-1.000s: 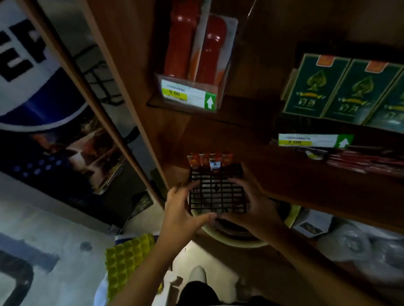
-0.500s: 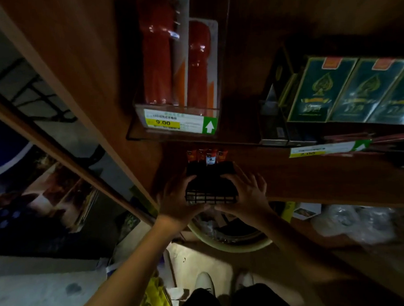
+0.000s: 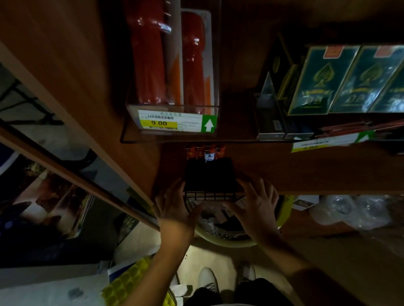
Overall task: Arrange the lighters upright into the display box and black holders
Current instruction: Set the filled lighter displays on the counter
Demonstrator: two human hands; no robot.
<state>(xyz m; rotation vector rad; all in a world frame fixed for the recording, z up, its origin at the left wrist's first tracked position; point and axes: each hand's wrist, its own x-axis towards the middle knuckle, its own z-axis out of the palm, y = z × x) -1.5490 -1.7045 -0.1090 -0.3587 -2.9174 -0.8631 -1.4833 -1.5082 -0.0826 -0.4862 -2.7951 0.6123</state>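
A dim shop shelf seen from above, with a person standing at it and looking down over both arms. At the far left a slanted wooden upright point(image 3: 62, 94) frames the shelving. Just right of it, higher on the shelf, a clear bin point(image 3: 172, 121) holds tall red packaged items behind a yellow price label point(image 3: 159, 123) reading 9.00.

Below that bin, at the centre, sits the black holder point(image 3: 209, 175), a gridded tray resting on the lip of the wooden shelf point(image 3: 313, 171). Only its far row looks filled: about four orange-red lighters point(image 3: 204, 151) stand upright there, one showing a white label. The rest of the grid is dark and seems empty, though the light is too poor to be sure. So the arranging appears barely begun, with most slots left to fill.

The left hand point(image 3: 173, 207) holds the holder's left edge, fingers spread along its side and thumb reaching under the front rim. The right hand point(image 3: 256, 203) mirrors it on the right edge, fingers splayed upward against the side and thumb tucked at the front. Both forearms reach up from below.

Beneath the hands a pale round basin point(image 3: 225, 241) holds dark loose items. To the far right, green card boxes point(image 3: 355, 79) lean in a row.
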